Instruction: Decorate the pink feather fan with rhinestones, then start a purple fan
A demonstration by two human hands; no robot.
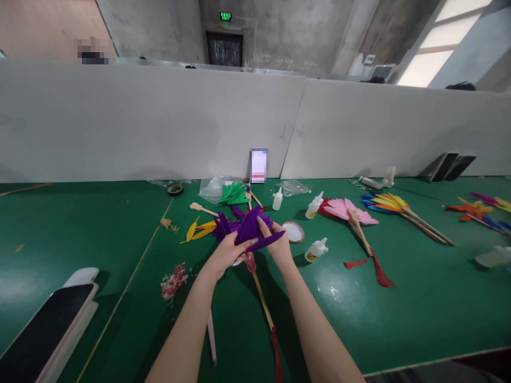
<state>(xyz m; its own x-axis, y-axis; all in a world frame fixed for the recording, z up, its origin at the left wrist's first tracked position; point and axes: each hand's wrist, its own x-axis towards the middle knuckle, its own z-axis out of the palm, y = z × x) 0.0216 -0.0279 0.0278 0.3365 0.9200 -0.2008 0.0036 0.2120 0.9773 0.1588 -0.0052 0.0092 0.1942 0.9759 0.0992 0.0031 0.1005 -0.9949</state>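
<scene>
Both hands are around a purple feather fan (249, 223) at the middle of the table. My left hand (229, 251) is closed on its lower left side, thumb on the purple feathers. My right hand (276, 240) pinches feathers on the right, with one long feather sticking out across its fingers. Below the hands, a wooden fan handle (261, 295) with a pink-red top points toward me and ends in a red tassel (276, 351). Where handle and feathers meet is partly hidden by my fingers. Yellow feathers (199, 230) lie just left of the purple ones.
Behind are green feathers (235, 192), black tape (174, 190) and a propped phone (258, 166). White glue bottles (316, 250) and a round lid (293, 232) stand right, before a pink fan (347, 210). Left lie red-white scraps (174, 282) and a dark-topped device (51, 330).
</scene>
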